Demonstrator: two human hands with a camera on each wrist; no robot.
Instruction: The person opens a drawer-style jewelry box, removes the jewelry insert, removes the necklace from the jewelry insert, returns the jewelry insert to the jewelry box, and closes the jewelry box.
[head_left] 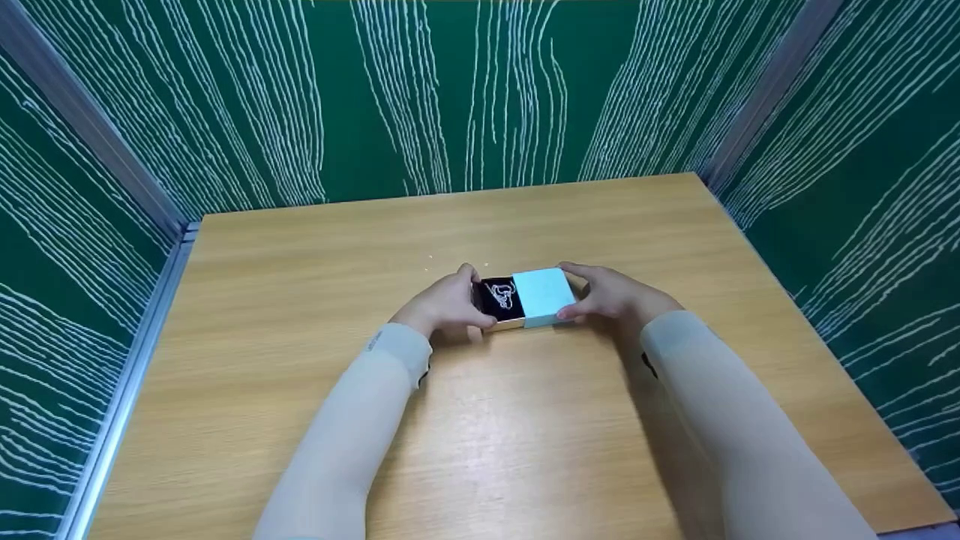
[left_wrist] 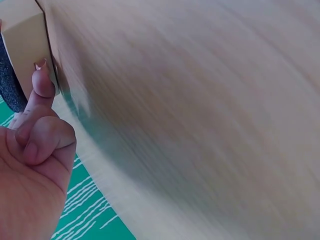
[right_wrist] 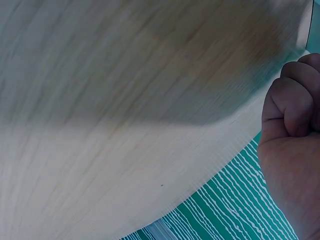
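Plainly, hands (head_left: 447, 301) (head_left: 611, 292) gripping half-open box (head_left: 544, 295), silvery chain (head_left: 501, 295) — head view only

Fairly bright head view; dimmer, softer wrist views.
Glare whitens the flat yellow-brown wooden tabletop (head_left: 487, 420) on the camera's side of the bare fingers (head_left: 482, 320); soft shadow darkens it beneath them. Beside the fingers, both wrist views smear its grain and bow its edge.

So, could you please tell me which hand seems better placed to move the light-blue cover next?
Probably the right hand: its thumb and fingers grip the light-blue cover at its outer end, while the left hand holds the opposite end, at the black-lined tray.
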